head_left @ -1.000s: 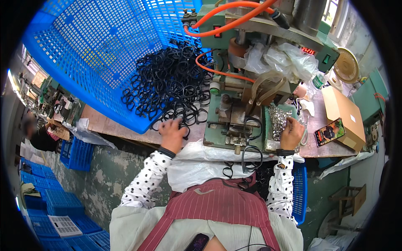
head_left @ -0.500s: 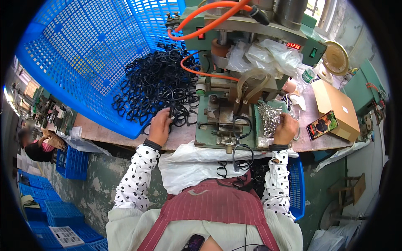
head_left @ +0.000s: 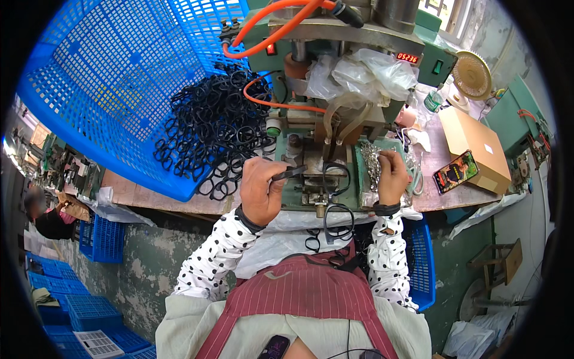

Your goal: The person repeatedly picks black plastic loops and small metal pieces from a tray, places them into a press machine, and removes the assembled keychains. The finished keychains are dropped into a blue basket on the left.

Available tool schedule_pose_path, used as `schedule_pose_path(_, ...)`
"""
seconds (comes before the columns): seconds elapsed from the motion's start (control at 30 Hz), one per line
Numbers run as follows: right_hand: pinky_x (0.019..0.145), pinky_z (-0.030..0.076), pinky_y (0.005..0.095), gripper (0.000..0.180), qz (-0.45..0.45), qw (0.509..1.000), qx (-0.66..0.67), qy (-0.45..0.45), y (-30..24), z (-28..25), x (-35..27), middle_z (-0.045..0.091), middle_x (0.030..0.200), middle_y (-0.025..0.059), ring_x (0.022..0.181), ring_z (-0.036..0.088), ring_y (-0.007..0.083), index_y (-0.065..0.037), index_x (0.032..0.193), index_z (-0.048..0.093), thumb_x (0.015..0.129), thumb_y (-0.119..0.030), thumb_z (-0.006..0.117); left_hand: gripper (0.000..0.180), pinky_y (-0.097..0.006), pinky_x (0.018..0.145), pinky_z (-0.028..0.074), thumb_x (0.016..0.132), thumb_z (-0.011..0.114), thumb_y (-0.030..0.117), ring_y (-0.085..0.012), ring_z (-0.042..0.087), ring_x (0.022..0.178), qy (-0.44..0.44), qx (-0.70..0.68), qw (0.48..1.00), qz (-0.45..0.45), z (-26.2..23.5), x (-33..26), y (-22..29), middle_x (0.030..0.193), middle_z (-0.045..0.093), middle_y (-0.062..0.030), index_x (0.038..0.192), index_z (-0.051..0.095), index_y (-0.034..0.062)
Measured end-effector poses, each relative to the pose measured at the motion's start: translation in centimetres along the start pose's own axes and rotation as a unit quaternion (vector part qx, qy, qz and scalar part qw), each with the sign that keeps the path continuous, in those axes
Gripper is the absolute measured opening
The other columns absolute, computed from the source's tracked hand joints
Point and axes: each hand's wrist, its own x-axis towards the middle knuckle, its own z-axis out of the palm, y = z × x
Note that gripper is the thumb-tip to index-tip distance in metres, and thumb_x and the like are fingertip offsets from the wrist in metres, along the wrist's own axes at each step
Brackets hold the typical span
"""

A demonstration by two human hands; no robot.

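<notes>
My left hand is closed around a black eyeglass frame, seen nearly edge-on in front of the machine's metal fixture. My right hand pinches its fingertips together beside a tray of small shiny metal parts; whatever lies between them is too small to tell. On the green bench press, another pair of black rims sits at the fixture, with a further rim hanging over its front edge. A tangled heap of black frames spills from the tipped blue basket onto the table.
Right of the press lie a phone and a cardboard box. Orange air hoses loop over the machine, and plastic bags hang on it. Below the table edge is another blue basket. A person is at far left.
My left hand has moved right, from the heap to the fixture, carrying a black eyeglass frame. My right hand has lifted slightly from the metal parts, fingertips pinched. The view has shifted slightly.
</notes>
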Motion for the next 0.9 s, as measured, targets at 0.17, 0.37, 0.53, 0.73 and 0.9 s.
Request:
schedule_pose_path(0.17,0.069,0.049,0.0272,0.011,0.018,0.977,0.205,-0.056,-6.7,1.0,-0.9,0.067,0.083,0.0102,0.077,0.062,0.0186,-0.001,0.089,0.071,0.079,0.0,0.07,0.019,-0.026,0.069,0.047,0.1,0.05,0.015,-0.0133,0.055,0.076,0.028,-0.049,0.998,-0.033,0.2,1.7,1.4,0.091,0.062,-0.0113,0.11,0.048,0.0001)
schedule_pose_path(0.37,0.07,0.049,0.0303,0.021,-0.081,0.986,0.141,-0.024,-9.4,3.2,-2.9,0.058,0.087,0.0105,0.076,0.061,0.0219,0.001,0.094,0.061,0.077,0.001,0.073,0.016,-0.023,0.067,0.049,0.1,0.051,0.013,-0.0097,0.06,0.075,0.068,-0.077,0.98,-0.172,0.4,5.3,2.6,0.095,0.063,-0.008,0.107,0.053,-0.001)
schedule_pose_path(0.53,0.074,0.051,0.029,0.03,0.005,0.963,0.269,-0.003,-9.6,4.9,-3.5,0.056,0.092,0.0106,0.081,0.065,0.0195,0.002,0.102,0.056,0.076,0.006,0.072,0.014,-0.025,0.066,0.051,0.098,0.053,0.01,-0.0128,0.066,0.077,0.069,-0.137,0.971,-0.181,0.2,6.4,1.3,0.092,0.066,-0.0087,0.107,0.056,-0.0011)
schedule_pose_path(0.73,0.074,0.051,0.0253,0.028,0.008,0.929,0.369,0.004,-8.7,6.9,-3.7,0.054,0.095,0.0073,0.081,0.064,0.0149,0.002,0.104,0.053,0.081,0.009,0.068,0.016,-0.026,0.071,0.052,0.099,0.051,0.012,-0.0135,0.065,0.08,0.061,-0.167,0.972,-0.154,-0.1,6.1,0.6,0.093,0.066,-0.0091,0.106,0.055,-0.0017)
schedule_pose_path(0.9,0.074,0.051,0.0258,0.029,0.024,0.921,0.388,0.012,-8.1,7.0,-3.7,0.058,0.094,0.0068,0.081,0.063,0.0147,0.001,0.103,0.055,0.078,0.006,0.07,0.019,-0.032,0.074,0.05,0.091,0.054,0.002,-0.0236,0.063,0.082,0.033,-0.058,0.995,-0.078,0.2,4.9,0.9,0.09,0.065,-0.0105,0.11,0.057,0.0015)
